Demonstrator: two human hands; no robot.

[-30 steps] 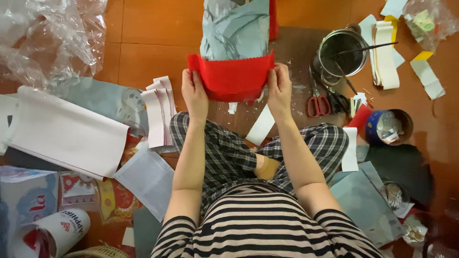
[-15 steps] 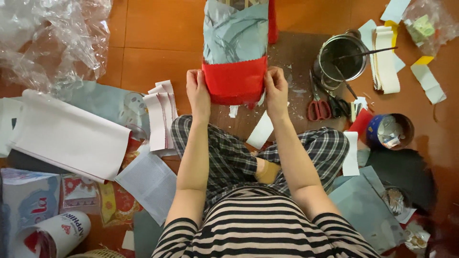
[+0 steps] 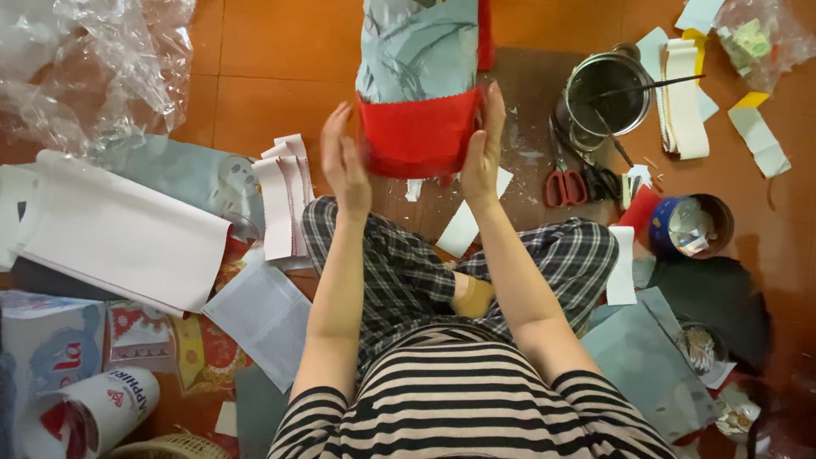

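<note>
On the floor, the red-banded grey roll [image 3: 418, 93] points away; right hand [image 3: 483, 153] presses it, left hand [image 3: 344, 161] open beside.

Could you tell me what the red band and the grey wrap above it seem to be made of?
Red band: likely matte fabric or felt, since its top edge is pinked in a zigzag. Grey wrap: probably thin paper or cloth, matte, creased into soft wrinkles. Neither can be told for certain.

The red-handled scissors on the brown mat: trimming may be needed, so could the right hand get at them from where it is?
Probably yes. The red-handled scissors lie in the open just right of the right hand, with nothing across the gap. But that hand is pressed against the red fabric band and would have to let go.
</note>
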